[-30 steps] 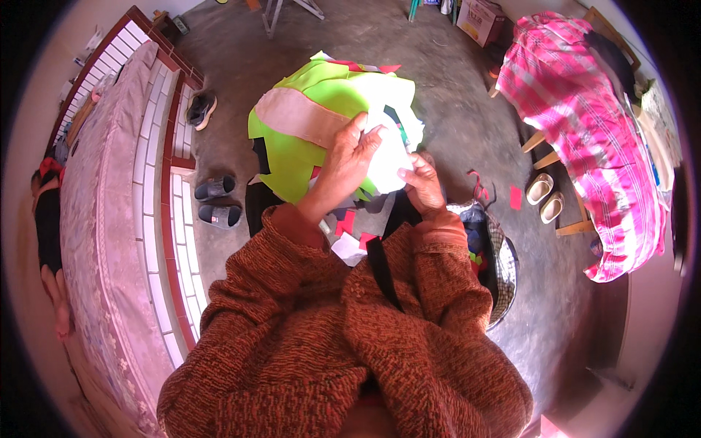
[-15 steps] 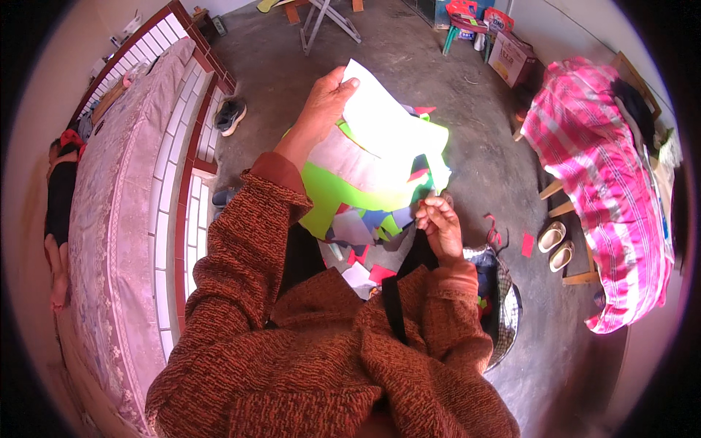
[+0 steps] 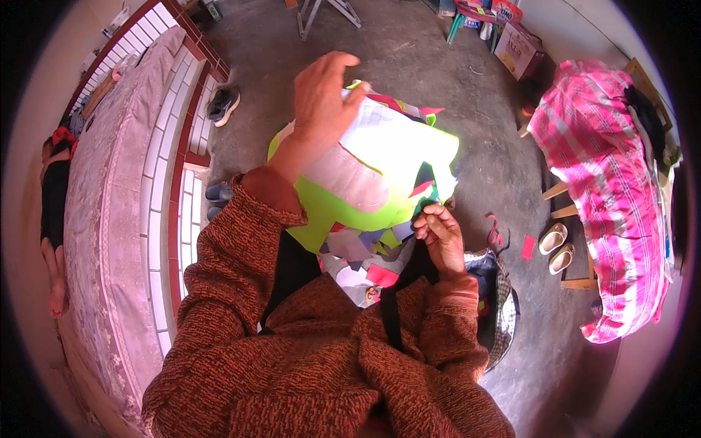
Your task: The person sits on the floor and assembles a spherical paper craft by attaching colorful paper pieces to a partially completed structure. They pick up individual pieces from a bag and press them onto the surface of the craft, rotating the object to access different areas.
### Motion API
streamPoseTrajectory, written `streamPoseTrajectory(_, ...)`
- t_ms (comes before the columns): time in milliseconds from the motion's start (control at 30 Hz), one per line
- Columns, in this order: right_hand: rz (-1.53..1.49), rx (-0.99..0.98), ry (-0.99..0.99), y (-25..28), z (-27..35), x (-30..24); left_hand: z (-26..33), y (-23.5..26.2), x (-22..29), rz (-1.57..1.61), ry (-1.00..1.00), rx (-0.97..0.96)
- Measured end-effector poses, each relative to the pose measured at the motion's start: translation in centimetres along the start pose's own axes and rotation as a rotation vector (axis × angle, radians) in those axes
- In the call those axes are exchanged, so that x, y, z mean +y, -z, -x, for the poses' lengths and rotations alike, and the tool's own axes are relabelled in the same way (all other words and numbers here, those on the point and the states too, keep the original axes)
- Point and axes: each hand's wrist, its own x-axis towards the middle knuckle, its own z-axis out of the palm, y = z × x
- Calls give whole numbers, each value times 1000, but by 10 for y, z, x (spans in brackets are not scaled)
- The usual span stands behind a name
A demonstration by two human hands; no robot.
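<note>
While the left hand [image 3: 321,95] gripped the fabric bundle's [image 3: 380,168] top, fingers curled over it, the right hand [image 3: 442,237] pinched its lower edge. Scraps [image 3: 365,263] lay beneath.

Rust-orange knitted sweater [image 3: 307,365], ribbed cuffs; dark strap [image 3: 389,321] across chest; bare hands

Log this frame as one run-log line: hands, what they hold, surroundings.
left hand: raised, gripping top of fabric bundle | right hand: pinching bundle's lower edge | scraps on lap | pale shoes on floor
</note>
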Motion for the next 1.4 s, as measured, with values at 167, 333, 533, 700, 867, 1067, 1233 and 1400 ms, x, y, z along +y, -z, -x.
streamPoseTrajectory(167,0,73,-37,-4,4,-7,40,-51,15,-256,-234,-341)
streamPoseTrajectory(333,-106,-28,103,13,13,-22,31,-41,8,-151,-172,-489)
streamPoseTrajectory(533,3,465,269,123,95,-54,19,-37,24,-21,-33,-640)
streamPoseTrajectory(700,253,1154,-61,223,207,-8,18,-34,38,100,189,-694)
streamPoseTrajectory(867,164,1272,-294,274,285,78,18,-41,35,208,115,-735)
streamPoseTrajectory(1067,80,1274,-428,285,311,167,15,-39,45,286,244,-845)
streamPoseTrajectory(1233,415,1133,-533,270,298,183,15,-42,35,257,238,-871)
streamPoseTrajectory(1400,902,1102,-647,271,282,202,17,-45,29,306,329,-866)
